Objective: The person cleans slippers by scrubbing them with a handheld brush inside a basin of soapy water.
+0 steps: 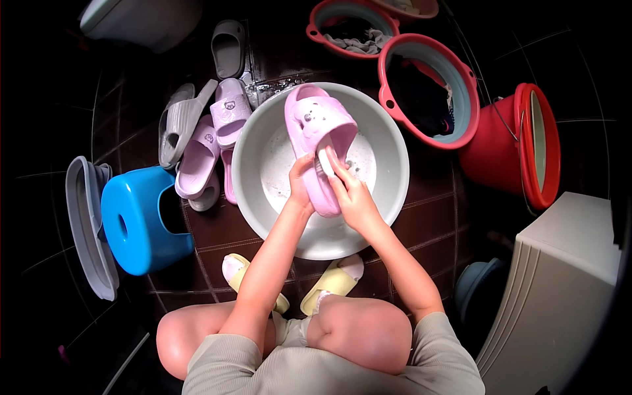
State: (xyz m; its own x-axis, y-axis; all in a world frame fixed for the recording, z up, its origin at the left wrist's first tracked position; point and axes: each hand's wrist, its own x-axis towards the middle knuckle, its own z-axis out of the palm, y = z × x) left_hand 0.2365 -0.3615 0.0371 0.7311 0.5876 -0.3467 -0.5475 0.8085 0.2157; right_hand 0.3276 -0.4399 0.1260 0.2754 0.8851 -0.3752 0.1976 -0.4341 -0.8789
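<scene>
A pink slide slipper point(332, 117) with a small animal face on its strap is held up over the large white basin point(250, 197), toe pointing away from me. My left hand point(301, 186) is closed around the slipper's left edge near the heel. My right hand point(354, 201) grips a small white scrub brush point(326, 162), its bristles against the footbed just behind the strap opening. Thin suds and a little water show on the bottom of the basin.
Several lilac and grey slippers point(197, 161) lie in a heap left of the basin, beside a blue stool point(135, 220). At the right are red-rimmed tubs point(471, 99) with laundry, a red bucket point(490, 155) and a beige cabinet point(559, 263). The floor is dark tile.
</scene>
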